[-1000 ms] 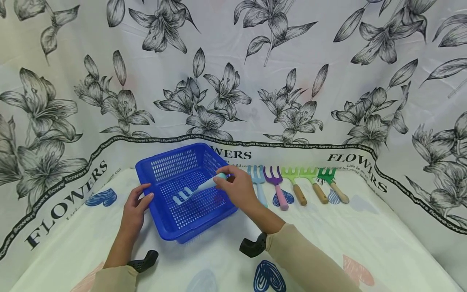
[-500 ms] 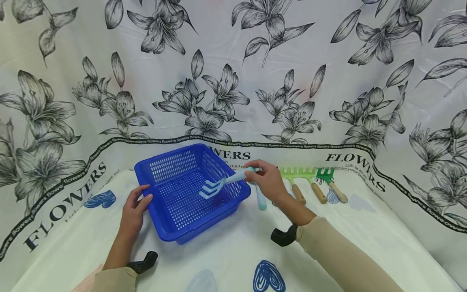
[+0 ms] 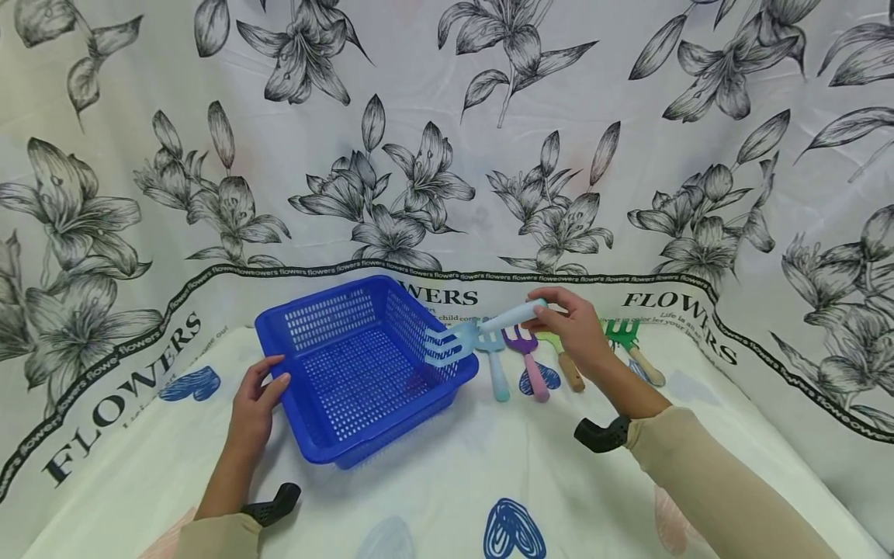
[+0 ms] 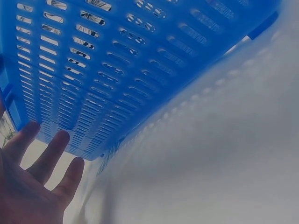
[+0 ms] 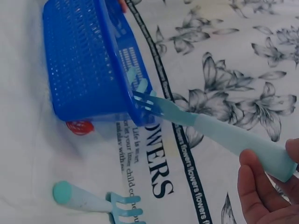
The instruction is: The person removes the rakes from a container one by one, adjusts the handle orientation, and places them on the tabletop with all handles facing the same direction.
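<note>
In the head view my right hand [image 3: 569, 318] pinches the handle end of a light blue hand rake [image 3: 513, 314]. The rake's tines reach over the right rim of a blue plastic basket [image 3: 314, 435], and the right wrist view shows thumb and fingers on the pale handle [image 5: 243, 142]. My left hand [image 3: 254, 400] holds the basket's left rim, with thumb and index finger at the edge. Below that rim, the left wrist view shows several fingers [image 4: 56, 149] stretched along the perforated wall [image 4: 112, 84]. The basket's inside shows no tools.
Right of the basket lie another light blue rake [image 3: 498, 376], a purple rake with pink handle [image 3: 534, 376], a light green rake with wooden handle [image 3: 571, 373] and a dark green one [image 3: 624, 334]. A flower-printed curtain [image 3: 419, 178] stands behind the white cloth [image 3: 419, 505].
My right hand has moved right and slightly up with the light blue rake, from above the basket's middle to beyond its right rim. The left hand has stayed at the rim.
</note>
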Available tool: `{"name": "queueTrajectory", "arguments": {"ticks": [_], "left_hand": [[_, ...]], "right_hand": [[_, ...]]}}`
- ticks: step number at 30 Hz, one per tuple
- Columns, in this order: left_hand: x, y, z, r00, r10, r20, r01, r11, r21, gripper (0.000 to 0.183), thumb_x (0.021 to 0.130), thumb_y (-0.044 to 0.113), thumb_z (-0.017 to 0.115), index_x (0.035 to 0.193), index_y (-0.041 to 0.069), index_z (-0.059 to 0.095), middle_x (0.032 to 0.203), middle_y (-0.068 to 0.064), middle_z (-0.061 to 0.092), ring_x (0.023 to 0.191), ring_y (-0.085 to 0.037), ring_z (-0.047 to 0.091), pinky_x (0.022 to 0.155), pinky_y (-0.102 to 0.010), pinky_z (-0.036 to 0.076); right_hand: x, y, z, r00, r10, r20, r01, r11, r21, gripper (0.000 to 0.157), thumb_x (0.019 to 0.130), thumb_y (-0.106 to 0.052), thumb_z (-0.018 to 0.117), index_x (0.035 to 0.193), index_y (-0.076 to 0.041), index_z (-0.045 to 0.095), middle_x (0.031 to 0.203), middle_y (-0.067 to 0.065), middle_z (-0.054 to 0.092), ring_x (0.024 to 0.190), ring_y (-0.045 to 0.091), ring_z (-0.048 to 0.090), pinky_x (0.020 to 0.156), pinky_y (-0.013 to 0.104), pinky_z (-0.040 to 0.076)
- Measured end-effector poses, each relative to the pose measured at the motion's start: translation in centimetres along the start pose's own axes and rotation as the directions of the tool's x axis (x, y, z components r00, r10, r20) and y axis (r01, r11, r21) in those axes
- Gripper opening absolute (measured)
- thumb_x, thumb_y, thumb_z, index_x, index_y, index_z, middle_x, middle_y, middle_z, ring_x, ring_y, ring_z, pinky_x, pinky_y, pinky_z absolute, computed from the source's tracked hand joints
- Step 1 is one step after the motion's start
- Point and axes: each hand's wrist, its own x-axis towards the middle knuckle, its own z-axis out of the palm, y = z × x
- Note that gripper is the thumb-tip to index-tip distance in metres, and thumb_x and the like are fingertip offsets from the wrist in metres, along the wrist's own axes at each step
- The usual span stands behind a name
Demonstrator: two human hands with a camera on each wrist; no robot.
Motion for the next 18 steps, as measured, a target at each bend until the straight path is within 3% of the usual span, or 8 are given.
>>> {"name": "queueTrajectory", "arguments": {"ticks": [11,18], "left_hand": [[-0.4,0.1,-0.1,1.0,-0.015,0.005,0.015,1.0,-0.002,0.057,0.101,0.041,0.048,0.149,0.014,0.033,0.16,-0.01,0.019,0.137,-0.043,0.033,0.106,-0.06,0.032],[-0.2,0.2,0.1,1.0,-0.007,0.007,0.007,1.0,0.004,0.056,0.102,0.04,0.047,0.149,0.014,0.032,0.16,-0.01,0.019,0.137,-0.043,0.032,0.106,-0.061,0.031]], "right_hand": [[-0.3,0.7,-2.1,0.995,-0.034,-0.094,0.038,0.998,0.042,0.025,0.1,-0.005,0.052,0.122,0.006,0.056,0.113,0.021,0.055,0.082,0.017,0.069,0.081,0.03,0.057],[-1.0,0.8,-3.4,0.99,0.004,-0.144,0.0,1.0,0.028,0.025,0.101,-0.015,0.053,0.123,-0.004,0.059,0.118,0.013,0.056,0.085,0.017,0.069,0.083,0.026,0.055]]}}
